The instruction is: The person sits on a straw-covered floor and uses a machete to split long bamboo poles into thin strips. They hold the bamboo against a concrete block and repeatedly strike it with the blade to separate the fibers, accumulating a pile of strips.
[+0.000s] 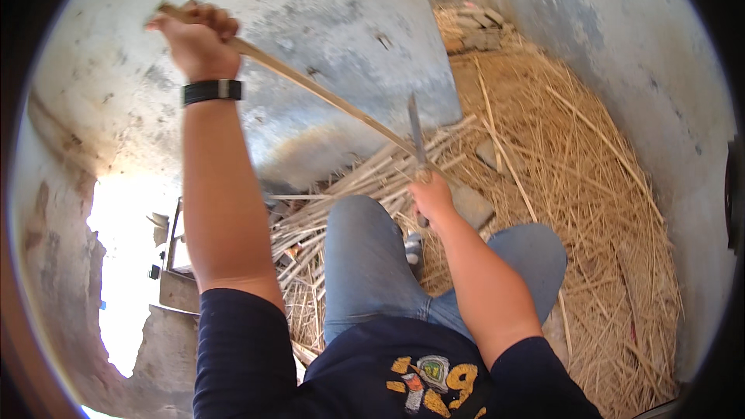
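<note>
My left hand (pixel 200 40), raised high at the upper left with a dark band on its wrist, is closed around one end of a long pale bamboo strip (pixel 326 98). The strip slants down to the right, toward my knees. Its lower end meets the base of a knife (pixel 416 126), whose narrow blade points up and away from me. My right hand (pixel 434 199) grips the knife's handle above my right thigh. Whether the blade is cutting into the strip or only touching it, I cannot tell.
A heap of split strips (pixel 365 177) lies beyond my bent left knee. Thin shavings (pixel 613 209) cover the floor to the right, with a flat stone (pixel 470 206) by my right hand. Worn grey walls (pixel 660 70) curve around me, and a bright opening (pixel 128 264) is at the left.
</note>
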Demonstrator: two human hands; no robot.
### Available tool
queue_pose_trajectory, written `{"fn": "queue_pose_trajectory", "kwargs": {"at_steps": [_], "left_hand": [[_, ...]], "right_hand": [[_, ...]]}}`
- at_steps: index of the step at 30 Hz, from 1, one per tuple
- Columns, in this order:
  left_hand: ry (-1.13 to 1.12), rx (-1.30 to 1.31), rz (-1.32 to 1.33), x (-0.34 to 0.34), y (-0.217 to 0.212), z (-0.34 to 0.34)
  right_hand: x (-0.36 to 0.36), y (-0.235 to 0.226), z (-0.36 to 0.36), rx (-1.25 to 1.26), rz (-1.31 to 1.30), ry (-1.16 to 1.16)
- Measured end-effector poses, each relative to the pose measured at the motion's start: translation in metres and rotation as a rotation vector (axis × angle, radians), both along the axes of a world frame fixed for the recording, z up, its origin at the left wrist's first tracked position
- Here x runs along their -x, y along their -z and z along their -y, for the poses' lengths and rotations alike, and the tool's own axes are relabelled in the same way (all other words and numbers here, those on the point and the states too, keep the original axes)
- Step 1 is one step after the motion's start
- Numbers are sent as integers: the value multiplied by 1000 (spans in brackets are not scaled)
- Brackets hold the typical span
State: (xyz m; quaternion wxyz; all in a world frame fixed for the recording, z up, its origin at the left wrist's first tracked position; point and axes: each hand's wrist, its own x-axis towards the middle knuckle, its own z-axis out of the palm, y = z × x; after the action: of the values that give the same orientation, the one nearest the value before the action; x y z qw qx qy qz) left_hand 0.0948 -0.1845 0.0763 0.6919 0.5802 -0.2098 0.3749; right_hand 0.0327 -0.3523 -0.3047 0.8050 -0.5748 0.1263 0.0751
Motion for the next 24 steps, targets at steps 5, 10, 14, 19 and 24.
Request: {"fn": "queue_pose_trajectory", "kwargs": {"at_steps": [5,10,14,19,24], "left_hand": [[180,74,-57,21,-5,28],[290,43,-65,23,-9,51],[295,16,-96,27,-10,63],[346,16,-88,22,-11,70],[523,32,-36,14,-11,77]], "right_hand": [[-1,-2,7,53,99,46],[-16,44,14,251,234,157],[-1,35,21,254,37,68],[8,25,31,207,-41,84],[6,27,40,228,-13,148]]}}
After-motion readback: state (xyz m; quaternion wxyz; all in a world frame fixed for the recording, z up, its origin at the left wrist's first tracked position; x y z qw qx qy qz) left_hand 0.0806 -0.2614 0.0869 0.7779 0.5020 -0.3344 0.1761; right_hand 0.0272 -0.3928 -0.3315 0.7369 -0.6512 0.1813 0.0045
